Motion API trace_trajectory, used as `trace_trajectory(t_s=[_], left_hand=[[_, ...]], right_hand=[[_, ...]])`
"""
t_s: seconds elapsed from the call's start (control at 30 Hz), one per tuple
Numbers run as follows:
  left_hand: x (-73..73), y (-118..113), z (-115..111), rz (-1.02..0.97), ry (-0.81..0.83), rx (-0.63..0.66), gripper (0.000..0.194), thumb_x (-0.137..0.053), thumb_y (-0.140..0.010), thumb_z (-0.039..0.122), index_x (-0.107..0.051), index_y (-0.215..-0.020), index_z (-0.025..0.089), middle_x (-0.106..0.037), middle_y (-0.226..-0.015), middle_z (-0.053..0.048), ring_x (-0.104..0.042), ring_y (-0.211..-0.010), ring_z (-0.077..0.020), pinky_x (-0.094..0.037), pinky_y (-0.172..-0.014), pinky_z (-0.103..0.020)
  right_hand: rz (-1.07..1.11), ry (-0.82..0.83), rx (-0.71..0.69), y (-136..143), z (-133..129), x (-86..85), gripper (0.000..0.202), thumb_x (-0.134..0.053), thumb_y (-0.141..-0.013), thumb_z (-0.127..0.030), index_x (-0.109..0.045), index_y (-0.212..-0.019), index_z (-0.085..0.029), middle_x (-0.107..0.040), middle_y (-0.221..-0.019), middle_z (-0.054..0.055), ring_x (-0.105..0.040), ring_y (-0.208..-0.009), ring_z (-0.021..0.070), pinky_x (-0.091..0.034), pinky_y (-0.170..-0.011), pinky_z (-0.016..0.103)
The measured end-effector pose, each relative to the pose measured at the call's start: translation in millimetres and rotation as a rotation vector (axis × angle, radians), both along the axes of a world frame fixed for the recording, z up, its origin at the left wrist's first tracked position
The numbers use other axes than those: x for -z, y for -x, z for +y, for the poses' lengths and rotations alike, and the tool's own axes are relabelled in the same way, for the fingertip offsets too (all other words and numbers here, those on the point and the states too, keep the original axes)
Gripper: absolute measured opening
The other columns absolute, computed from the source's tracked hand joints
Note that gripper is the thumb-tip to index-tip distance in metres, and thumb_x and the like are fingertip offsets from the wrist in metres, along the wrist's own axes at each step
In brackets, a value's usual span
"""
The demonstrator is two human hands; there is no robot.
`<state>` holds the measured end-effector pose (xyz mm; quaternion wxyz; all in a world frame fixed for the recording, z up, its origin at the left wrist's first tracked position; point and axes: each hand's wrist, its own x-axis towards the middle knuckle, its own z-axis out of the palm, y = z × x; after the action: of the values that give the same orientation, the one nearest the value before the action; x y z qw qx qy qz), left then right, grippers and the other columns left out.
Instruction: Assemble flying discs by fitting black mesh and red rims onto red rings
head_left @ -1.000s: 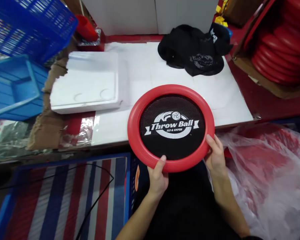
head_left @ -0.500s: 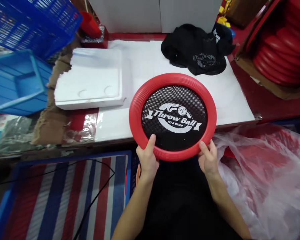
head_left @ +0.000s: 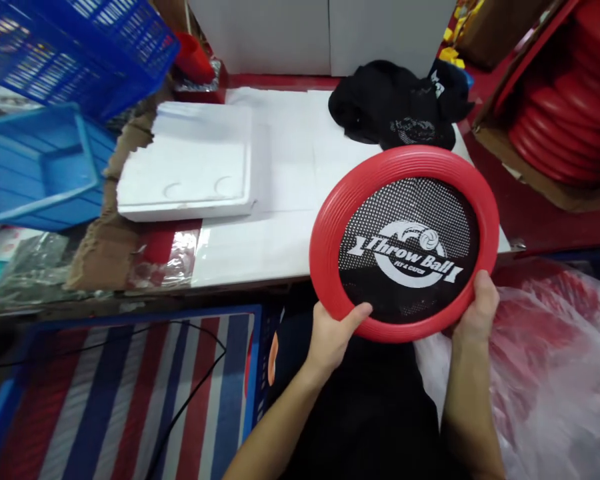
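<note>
A red ring-shaped throwing disc (head_left: 325, 247) with a black mesh centre printed "Throw Ball" is held up above the table's front edge, its printed face toward me. My left hand (head_left: 333, 333) grips the lower left of the rim, thumb over the front and reaching the mesh. At the lower right, my right hand (head_left: 477, 310) is closed round the rim, with the thumb on the front and the fingers hidden behind. Behind the disc, a pile of black mesh pieces (head_left: 385, 100) with white print lies on the white-covered table top (head_left: 285, 160).
A white foam block (head_left: 195, 153) lies on the table's left, beside a light blue bin (head_left: 65, 173) and a dark blue crate (head_left: 90, 53). Stacked red rings (head_left: 560, 140) fill a carton at right. Clear plastic bags (head_left: 555, 360) hang below it. A striped sheet (head_left: 145, 400) lies lower left.
Both hands have carried the disc to the right and slightly toward me. It has tilted, and the right hand now sits higher on the rim's right side.
</note>
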<state>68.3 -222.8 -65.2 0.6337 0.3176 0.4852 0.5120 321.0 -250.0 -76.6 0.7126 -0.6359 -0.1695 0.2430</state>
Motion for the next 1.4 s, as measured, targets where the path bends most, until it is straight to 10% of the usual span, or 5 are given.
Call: trace_trajectory(t_s=[0.47, 0.67, 0.8, 1.1, 1.4], left_hand=[[-29.9, 37, 51, 0.348, -0.208, 0.024, 0.039, -0.079, -0.094, 0.052, -0.081, -0.101, 0.014, -0.075, -0.09, -0.005, -0.065, -0.081, -0.0182, -0.051, -0.076, -0.026], [-24.1, 10, 16, -0.071, 0.078, -0.089, 0.054, -0.083, -0.09, 0.053, -0.073, -0.131, 0.02, -0.077, -0.124, -0.011, -0.074, -0.112, -0.0279, -0.058, -0.103, -0.039], [-39.4, 21, 7, 0.186, -0.374, -0.219, 0.066, -0.094, -0.077, 0.053, -0.071, -0.133, 0.027, -0.063, -0.149, -0.012, -0.047, -0.155, -0.0406, -0.033, -0.131, -0.06], [-124.5, 42, 85, 0.56, -1.027, 0.59, 0.044, -0.091, -0.082, 0.023, -0.081, -0.125, 0.028, -0.082, -0.121, -0.01, -0.078, -0.116, -0.0367, -0.057, -0.113, -0.058], [-152.1, 36, 130, 0.746, -1.355, 0.449, 0.036, -0.086, -0.089, 0.032, -0.08, -0.123, 0.025, -0.082, -0.118, -0.011, -0.078, -0.11, -0.0322, -0.061, -0.102, -0.05]], right_hand=[[0.152, 0.141, -0.279, -40, -30, 11.1, 0.046, -0.091, -0.065, -0.039, -0.082, -0.107, -0.025, -0.081, -0.092, 0.005, -0.072, -0.068, 0.0225, -0.064, -0.061, 0.035], [0.122, 0.176, -0.386, -50, 20, -40.2, 0.039, -0.082, -0.085, -0.039, -0.081, -0.121, -0.023, -0.084, -0.108, 0.008, -0.078, -0.086, 0.0237, -0.065, -0.078, 0.033], [0.223, 0.244, -0.629, -45, 63, -82.1, 0.047, -0.08, -0.089, -0.04, -0.076, -0.133, -0.021, -0.082, -0.121, 0.01, -0.079, -0.097, 0.0254, -0.064, -0.089, 0.039], [0.218, 0.573, -0.684, -40, 144, -127.5, 0.033, -0.066, -0.101, -0.037, -0.08, -0.107, -0.008, -0.083, -0.098, 0.016, -0.079, -0.082, 0.0293, -0.065, -0.085, 0.053], [-0.785, -0.015, -1.013, -21, 82, -209.9, 0.041, -0.096, -0.076, -0.048, -0.084, -0.11, -0.028, -0.082, -0.123, 0.002, -0.072, -0.125, 0.0328, -0.045, -0.125, 0.057]])
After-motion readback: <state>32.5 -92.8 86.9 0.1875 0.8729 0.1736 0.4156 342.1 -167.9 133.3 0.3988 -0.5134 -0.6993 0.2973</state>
